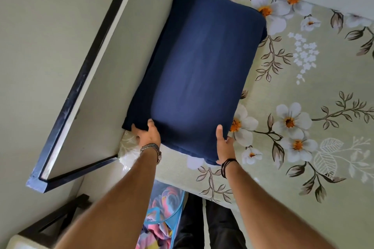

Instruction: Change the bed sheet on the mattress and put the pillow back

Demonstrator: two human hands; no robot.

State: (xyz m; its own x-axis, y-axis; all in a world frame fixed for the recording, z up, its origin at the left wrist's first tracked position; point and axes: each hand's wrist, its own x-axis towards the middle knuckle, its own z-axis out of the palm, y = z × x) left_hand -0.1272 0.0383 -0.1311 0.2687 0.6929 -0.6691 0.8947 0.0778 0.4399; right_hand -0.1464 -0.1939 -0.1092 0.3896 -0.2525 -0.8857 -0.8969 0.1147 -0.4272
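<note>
Both my hands, left (146, 134) and right (223, 144), grip the near end of the navy pillow (199, 70) lying on the floral bed sheet (303, 91).

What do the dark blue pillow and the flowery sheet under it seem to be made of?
The pillow looks covered in a soft matte woven cloth, maybe cotton: no shine, faint creases, loose folds at its left edge. The sheet looks like thin printed fabric, pale green with white flowers, lying smooth and dull. The exact fibre cannot be told.

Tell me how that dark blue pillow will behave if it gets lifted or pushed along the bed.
The pillow probably feels soft and light: both hands hold it only at its near edge. It may sag if lifted by one end, since its loose cover bunches near the left hand. It should slide easily over the smooth flowered sheet, not roll.
</note>
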